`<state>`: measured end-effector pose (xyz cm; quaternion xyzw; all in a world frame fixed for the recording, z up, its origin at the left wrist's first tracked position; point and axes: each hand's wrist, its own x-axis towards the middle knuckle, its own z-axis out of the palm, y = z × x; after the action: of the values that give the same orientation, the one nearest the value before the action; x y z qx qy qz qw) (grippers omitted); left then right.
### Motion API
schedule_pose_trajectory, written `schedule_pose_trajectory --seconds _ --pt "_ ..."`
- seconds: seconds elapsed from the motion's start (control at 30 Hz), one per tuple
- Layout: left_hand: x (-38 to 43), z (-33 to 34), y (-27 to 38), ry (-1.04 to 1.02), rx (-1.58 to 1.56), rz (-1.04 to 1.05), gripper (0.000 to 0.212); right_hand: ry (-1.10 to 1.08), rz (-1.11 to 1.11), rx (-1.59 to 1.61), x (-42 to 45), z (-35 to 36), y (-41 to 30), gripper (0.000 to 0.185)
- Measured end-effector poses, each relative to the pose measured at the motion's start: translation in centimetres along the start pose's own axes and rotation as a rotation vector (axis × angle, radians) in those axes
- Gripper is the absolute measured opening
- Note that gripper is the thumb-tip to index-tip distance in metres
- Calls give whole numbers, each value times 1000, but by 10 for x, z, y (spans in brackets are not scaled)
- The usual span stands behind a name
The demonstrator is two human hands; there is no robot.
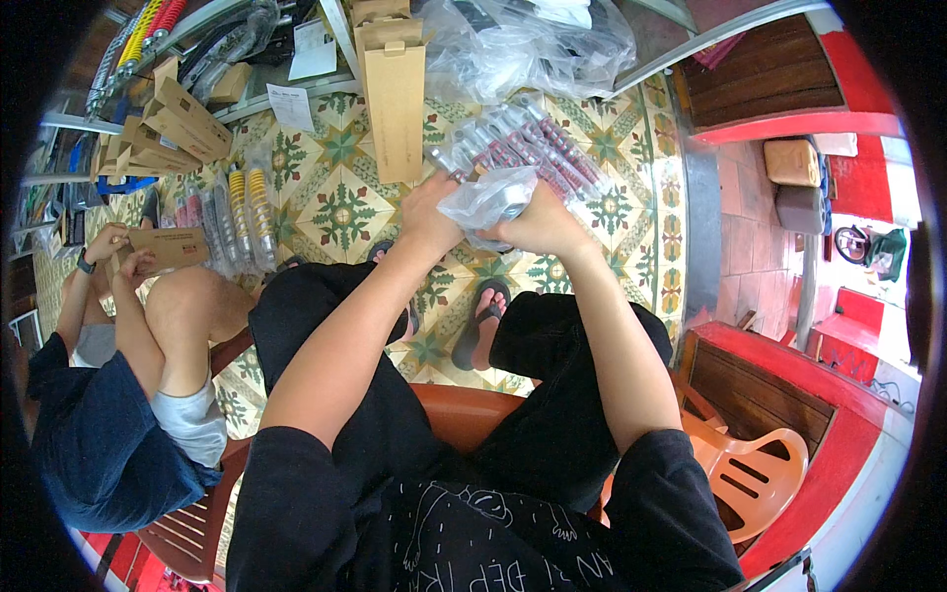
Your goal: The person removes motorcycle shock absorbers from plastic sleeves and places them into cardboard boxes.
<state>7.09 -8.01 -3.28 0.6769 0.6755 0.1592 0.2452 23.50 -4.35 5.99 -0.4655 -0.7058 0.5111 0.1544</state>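
Observation:
Both of my hands are raised over the tiled floor, close together. Between them is a clear plastic bag point(484, 194) with a silvery metal end point(512, 197) showing through; the rest of what it holds is hidden. My left hand point(433, 213) grips the bag's left side, fingers curled. On the other side, my right hand point(546, 222) is closed around the bag near the metal end. Just beyond lies a row of several plastic-wrapped shock absorbers point(551, 144) with red springs. A tall open cardboard box point(399, 118) stands left of that row.
At left, a seated person's hands point(122, 248) hold a small cardboard box point(170, 248). Near them lie yellow-spring shock absorbers point(248, 203) and open cartons point(185, 122). A heap of plastic wrapping point(518, 52) is at the back. An orange plastic chair point(755, 481) stands right.

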Motion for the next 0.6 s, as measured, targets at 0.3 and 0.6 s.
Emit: schedule_pose_trajectory --seconds 0.3,0.6 --pt "6 -12 8 -93 139 -36 22 -108 -166 -174 3 4 32 38" --pt "15 -4 -10 -68 204 -35 15 28 -553 -457 13 14 47 38"
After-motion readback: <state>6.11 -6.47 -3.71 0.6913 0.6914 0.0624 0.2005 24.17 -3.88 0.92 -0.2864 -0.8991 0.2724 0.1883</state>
